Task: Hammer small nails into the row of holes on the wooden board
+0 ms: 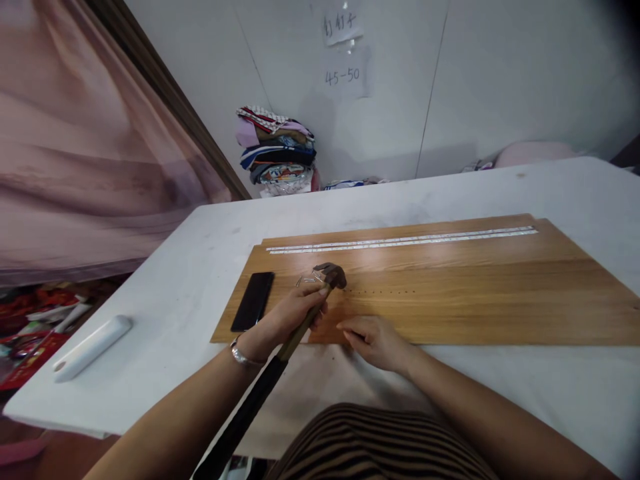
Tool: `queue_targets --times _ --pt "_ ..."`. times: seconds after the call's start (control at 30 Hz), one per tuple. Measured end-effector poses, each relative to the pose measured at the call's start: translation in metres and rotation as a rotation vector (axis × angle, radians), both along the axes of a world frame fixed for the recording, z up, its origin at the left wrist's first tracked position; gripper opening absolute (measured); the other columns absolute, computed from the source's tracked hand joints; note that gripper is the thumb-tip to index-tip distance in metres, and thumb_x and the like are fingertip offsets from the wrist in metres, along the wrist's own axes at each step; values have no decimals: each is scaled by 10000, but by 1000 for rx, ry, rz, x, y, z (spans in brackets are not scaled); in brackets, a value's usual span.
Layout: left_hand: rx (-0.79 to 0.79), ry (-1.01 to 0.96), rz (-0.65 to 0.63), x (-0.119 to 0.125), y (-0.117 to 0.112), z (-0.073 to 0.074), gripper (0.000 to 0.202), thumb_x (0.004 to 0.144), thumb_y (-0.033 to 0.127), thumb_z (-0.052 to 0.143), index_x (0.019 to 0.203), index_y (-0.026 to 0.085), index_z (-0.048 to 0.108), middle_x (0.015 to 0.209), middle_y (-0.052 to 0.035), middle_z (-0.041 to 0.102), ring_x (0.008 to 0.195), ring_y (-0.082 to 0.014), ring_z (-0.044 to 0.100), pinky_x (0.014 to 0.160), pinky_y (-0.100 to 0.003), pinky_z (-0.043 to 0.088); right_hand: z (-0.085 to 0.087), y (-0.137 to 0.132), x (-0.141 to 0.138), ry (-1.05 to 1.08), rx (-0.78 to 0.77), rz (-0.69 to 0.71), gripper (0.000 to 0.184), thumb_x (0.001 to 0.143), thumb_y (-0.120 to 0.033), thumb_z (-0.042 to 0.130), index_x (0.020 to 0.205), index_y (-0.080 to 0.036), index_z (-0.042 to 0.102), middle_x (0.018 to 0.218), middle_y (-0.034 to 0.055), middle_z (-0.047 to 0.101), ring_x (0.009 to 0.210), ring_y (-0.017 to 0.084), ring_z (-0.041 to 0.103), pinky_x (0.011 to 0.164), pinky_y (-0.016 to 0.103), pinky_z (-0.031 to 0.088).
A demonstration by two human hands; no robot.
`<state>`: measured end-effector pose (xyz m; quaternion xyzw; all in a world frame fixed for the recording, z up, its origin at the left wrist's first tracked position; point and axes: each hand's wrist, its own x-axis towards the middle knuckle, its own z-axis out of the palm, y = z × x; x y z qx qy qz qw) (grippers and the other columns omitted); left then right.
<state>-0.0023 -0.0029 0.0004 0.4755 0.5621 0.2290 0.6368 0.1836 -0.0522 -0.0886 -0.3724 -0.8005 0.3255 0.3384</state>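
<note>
Here, my left hand (306, 308) is closed around the hammer (274, 377), gripping it high up, near the head, with the thumb lying along the wooden part of the handle. The metal head is just past my fingers, above the board (475, 293), and the dark grip slants down along my forearm, out at the bottom of the view. My right hand (375, 341) is half curled at the board's front edge, thumb and index finger forward; I can't tell whether anything small sits between them, or whether the fingers touch the wood. Behind the hammer's head lie a few loose nails (309, 280), and to the right of it a line of small dark dots (381, 292) runs across the board; they are too small to make out. A black phone (253, 301) lies on the board to the left of my left hand, and two pale strips (400, 244) run side by side near the far edge. The board lies flat on the white table (165, 293), where a long white object (93, 348) rests farther left. Beyond the table, folded clothes (280, 150) are piled against the wall (390, 100).
</note>
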Motion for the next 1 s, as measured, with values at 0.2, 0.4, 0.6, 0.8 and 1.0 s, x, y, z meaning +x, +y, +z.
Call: queue_targets --times 0.2,0.4,0.6,0.8,1.0 --pt "-14 13 -29 1 0 -6 304 736 448 628 789 160 545 623 18 576 430 -78 517 399 -190 397 -2 0 0 11 10 -3 274 882 -160 481 1063 -188 684 938 64 742 809 178 683 723 283 514" --pt "-25 21 -32 1 1 -12 330 725 471 634 758 153 553 622 14 575 435 -80 520 409 -195 396 -1 0 0 -1 19 8 276 884 -157 478 1065 -204 681 934 59 744 808 177 688 712 280 517" --pt "-7 12 -34 0 1 -2 330 748 471 617 768 150 544 651 3 586 435 -73 506 421 -198 396 -1 0 -1 3 13 -6 280 879 -155 478 1056 -189 691 912 63 746 775 173 687 690 267 509" --pt "-18 6 -53 0 1 -6 325 742 468 622 758 156 533 624 10 570 427 -78 504 407 -192 385 -1 0 -1 1 22 -9 277 883 -159 476 1058 -199 687 918 62 745 787 173 686 708 276 510" --pt "-38 5 -32 0 1 -12 338 731 479 635 760 155 544 632 7 582 433 -77 510 418 -194 388 -5 0 -1 -1 41 -5 269 879 -161 491 1065 -194 683 923 66 746 790 179 690 707 277 513"
